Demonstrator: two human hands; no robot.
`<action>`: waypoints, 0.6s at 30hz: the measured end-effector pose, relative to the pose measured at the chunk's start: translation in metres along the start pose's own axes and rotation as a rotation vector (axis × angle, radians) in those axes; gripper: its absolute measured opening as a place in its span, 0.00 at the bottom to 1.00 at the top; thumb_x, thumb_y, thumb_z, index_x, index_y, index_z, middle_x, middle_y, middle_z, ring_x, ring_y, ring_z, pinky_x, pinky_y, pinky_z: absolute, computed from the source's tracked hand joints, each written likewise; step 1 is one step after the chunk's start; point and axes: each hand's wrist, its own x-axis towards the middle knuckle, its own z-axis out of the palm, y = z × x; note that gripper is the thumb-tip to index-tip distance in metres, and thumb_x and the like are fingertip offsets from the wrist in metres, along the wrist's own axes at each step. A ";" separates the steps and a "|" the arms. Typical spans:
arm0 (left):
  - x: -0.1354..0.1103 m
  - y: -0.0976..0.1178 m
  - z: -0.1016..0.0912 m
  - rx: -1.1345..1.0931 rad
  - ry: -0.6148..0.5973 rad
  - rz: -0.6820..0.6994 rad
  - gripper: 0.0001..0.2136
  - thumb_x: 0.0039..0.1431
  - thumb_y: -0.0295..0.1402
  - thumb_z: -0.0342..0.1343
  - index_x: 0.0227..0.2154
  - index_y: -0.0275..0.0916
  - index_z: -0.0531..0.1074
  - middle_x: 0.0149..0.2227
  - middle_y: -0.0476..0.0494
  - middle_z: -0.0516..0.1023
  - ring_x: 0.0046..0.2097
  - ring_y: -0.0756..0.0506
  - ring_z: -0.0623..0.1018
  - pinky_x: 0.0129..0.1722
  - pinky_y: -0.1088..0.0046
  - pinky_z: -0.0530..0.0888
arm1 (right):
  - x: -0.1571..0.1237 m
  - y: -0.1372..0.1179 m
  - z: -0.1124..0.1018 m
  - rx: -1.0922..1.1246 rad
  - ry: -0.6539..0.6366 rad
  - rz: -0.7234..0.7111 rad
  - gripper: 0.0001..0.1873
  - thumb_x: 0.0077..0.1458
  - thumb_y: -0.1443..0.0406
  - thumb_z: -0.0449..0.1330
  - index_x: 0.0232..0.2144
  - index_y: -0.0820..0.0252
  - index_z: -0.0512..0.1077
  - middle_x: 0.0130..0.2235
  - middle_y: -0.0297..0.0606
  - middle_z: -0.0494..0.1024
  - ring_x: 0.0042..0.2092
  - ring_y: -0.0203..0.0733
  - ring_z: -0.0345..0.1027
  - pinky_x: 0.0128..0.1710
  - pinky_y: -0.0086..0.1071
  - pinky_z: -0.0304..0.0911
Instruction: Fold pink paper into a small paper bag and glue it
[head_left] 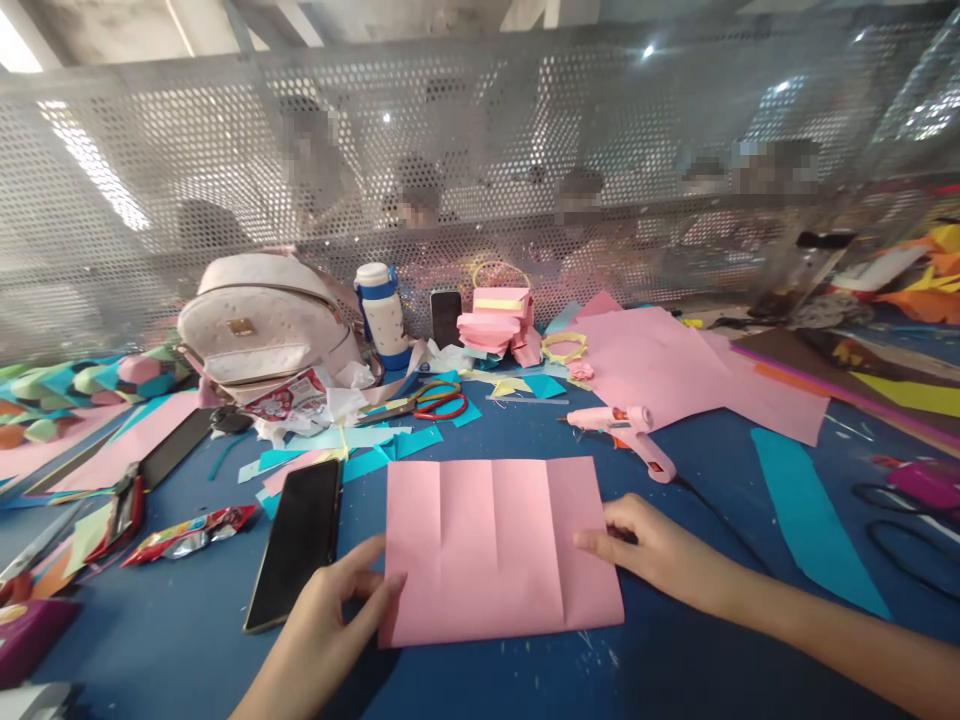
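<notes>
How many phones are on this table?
2: one phone lies flat left of the pink sheet, near the left hand; another phone stands upright beside the bottle. Any behind the backpack would be hidden.

- I see a pale backpack (255,305) toward the far left, a red-and-white packet (289,397) at its front.
- Next to it I make out a white-and-blue bottle (382,315), upright.
- Nearer, I have a black phone (294,545) lying flat, with a shiny red wrapper (191,533) to its left.
- At the back I get a perforated metal panel (510,120), blurred people (420,195) beyond.
</notes>
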 end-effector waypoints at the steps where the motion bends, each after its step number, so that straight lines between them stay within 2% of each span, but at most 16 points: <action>1: 0.002 -0.003 0.001 -0.045 -0.014 -0.015 0.18 0.68 0.39 0.48 0.55 0.36 0.66 0.19 0.54 0.73 0.23 0.49 0.75 0.24 0.78 0.75 | 0.004 0.001 0.001 0.017 -0.022 0.028 0.31 0.57 0.43 0.53 0.16 0.58 0.56 0.20 0.29 0.57 0.24 0.34 0.51 0.23 0.29 0.47; 3: 0.005 -0.008 0.000 -0.121 -0.004 -0.014 0.27 0.69 0.39 0.47 0.66 0.37 0.49 0.20 0.56 0.72 0.22 0.50 0.74 0.23 0.79 0.74 | 0.011 0.000 0.002 0.008 -0.072 0.030 0.29 0.58 0.45 0.53 0.18 0.58 0.52 0.21 0.28 0.54 0.24 0.33 0.48 0.23 0.29 0.43; 5: 0.009 -0.005 -0.003 -0.053 0.058 0.030 0.31 0.68 0.37 0.47 0.68 0.39 0.40 0.24 0.55 0.71 0.24 0.51 0.75 0.26 0.77 0.76 | 0.016 -0.002 0.001 -0.019 -0.081 0.029 0.27 0.57 0.47 0.54 0.18 0.58 0.52 0.21 0.28 0.56 0.25 0.32 0.49 0.23 0.28 0.42; 7: 0.013 0.007 -0.005 0.223 0.189 0.121 0.33 0.66 0.36 0.49 0.69 0.41 0.42 0.33 0.47 0.74 0.31 0.47 0.77 0.32 0.70 0.78 | 0.020 -0.006 0.000 0.000 -0.140 0.058 0.25 0.57 0.48 0.55 0.20 0.58 0.54 0.20 0.27 0.59 0.22 0.32 0.53 0.22 0.27 0.44; 8: 0.016 0.015 -0.004 0.422 0.258 0.181 0.33 0.64 0.36 0.51 0.68 0.41 0.46 0.41 0.40 0.74 0.39 0.43 0.78 0.37 0.64 0.79 | 0.023 -0.009 0.000 0.028 -0.195 0.084 0.24 0.58 0.49 0.55 0.21 0.57 0.55 0.19 0.27 0.60 0.20 0.32 0.54 0.21 0.27 0.45; 10: 0.022 0.033 0.000 0.749 0.381 0.398 0.28 0.62 0.31 0.51 0.65 0.40 0.56 0.51 0.32 0.70 0.51 0.35 0.74 0.46 0.54 0.76 | 0.027 -0.013 0.000 0.079 -0.305 0.138 0.23 0.58 0.50 0.55 0.22 0.56 0.53 0.16 0.24 0.60 0.15 0.31 0.56 0.18 0.26 0.45; 11: 0.025 0.041 0.004 0.816 0.371 0.527 0.26 0.61 0.26 0.49 0.63 0.39 0.60 0.55 0.30 0.68 0.58 0.33 0.69 0.53 0.52 0.72 | 0.030 -0.015 0.000 0.086 -0.340 0.150 0.22 0.58 0.51 0.55 0.22 0.56 0.52 0.15 0.23 0.59 0.14 0.32 0.57 0.17 0.26 0.45; 12: 0.028 0.048 0.009 0.844 0.276 0.670 0.25 0.62 0.25 0.47 0.62 0.39 0.62 0.60 0.32 0.65 0.63 0.34 0.64 0.59 0.52 0.67 | 0.032 -0.016 0.000 0.079 -0.358 0.149 0.22 0.58 0.52 0.56 0.22 0.56 0.52 0.15 0.22 0.58 0.13 0.32 0.58 0.16 0.25 0.44; 13: 0.030 0.052 0.015 0.866 0.124 0.819 0.24 0.64 0.27 0.46 0.62 0.39 0.62 0.64 0.35 0.61 0.65 0.35 0.60 0.62 0.54 0.62 | 0.033 -0.017 0.001 0.063 -0.367 0.142 0.22 0.58 0.52 0.56 0.22 0.56 0.52 0.15 0.22 0.58 0.13 0.32 0.59 0.16 0.25 0.44; 14: 0.033 0.055 0.020 0.876 -0.029 0.902 0.23 0.67 0.32 0.46 0.63 0.41 0.61 0.67 0.38 0.58 0.67 0.36 0.59 0.64 0.55 0.59 | 0.035 -0.017 0.001 0.044 -0.374 0.136 0.21 0.58 0.53 0.55 0.22 0.56 0.53 0.15 0.22 0.59 0.13 0.33 0.60 0.15 0.25 0.44; 16: 0.037 0.054 0.030 0.832 -0.231 0.956 0.27 0.68 0.46 0.43 0.66 0.42 0.56 0.69 0.39 0.55 0.66 0.36 0.60 0.65 0.54 0.57 | 0.037 -0.018 -0.001 0.000 -0.397 0.136 0.21 0.60 0.53 0.53 0.22 0.56 0.54 0.15 0.23 0.60 0.13 0.33 0.60 0.14 0.26 0.43; 18: 0.040 0.048 0.036 0.777 -0.339 0.920 0.33 0.66 0.54 0.41 0.67 0.42 0.51 0.69 0.38 0.54 0.66 0.35 0.62 0.64 0.53 0.58 | 0.038 -0.020 -0.006 -0.064 -0.402 0.129 0.19 0.60 0.53 0.54 0.23 0.57 0.57 0.17 0.25 0.64 0.14 0.34 0.63 0.15 0.26 0.47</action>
